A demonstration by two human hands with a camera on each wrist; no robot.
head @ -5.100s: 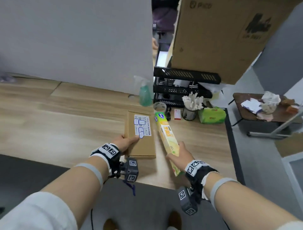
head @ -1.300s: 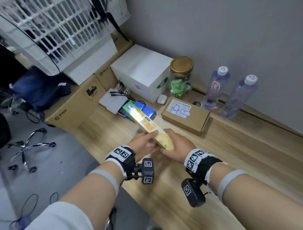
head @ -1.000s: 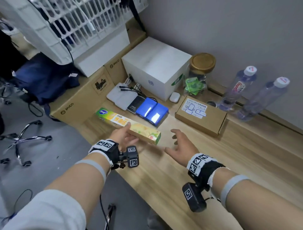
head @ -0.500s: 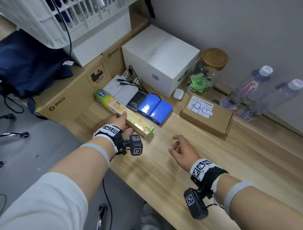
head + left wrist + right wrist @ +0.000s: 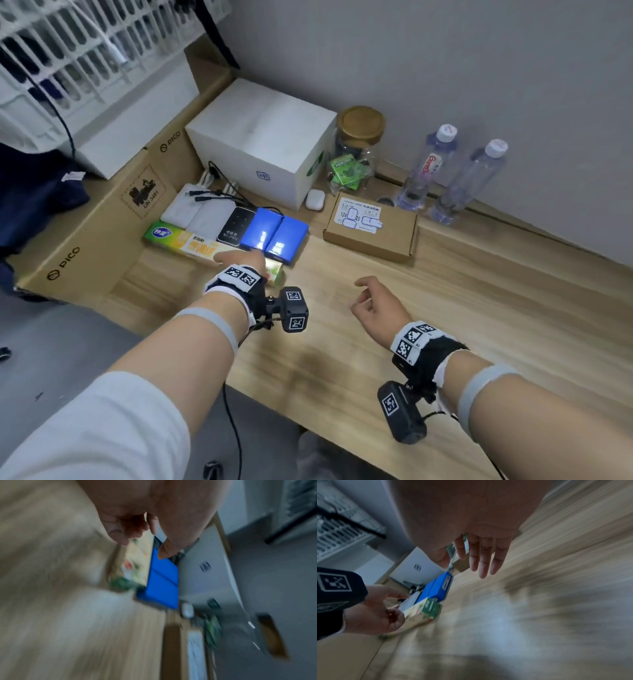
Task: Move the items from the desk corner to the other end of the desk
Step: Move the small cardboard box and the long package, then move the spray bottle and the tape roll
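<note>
Wooden bench (image 5: 445, 325) against a grey wall, with the moved items lying at this end.

Both visible task items seem delivered: the long wrap box (image 5: 191, 247) lies under the left hand (image 5: 239, 262), whose relaxed fingers rest on it, and the cardboard box (image 5: 371, 222) sits well ahead of the right hand (image 5: 376, 308), which hovers loosely curled, holding nothing. Whether more items remain cannot be told.
</note>
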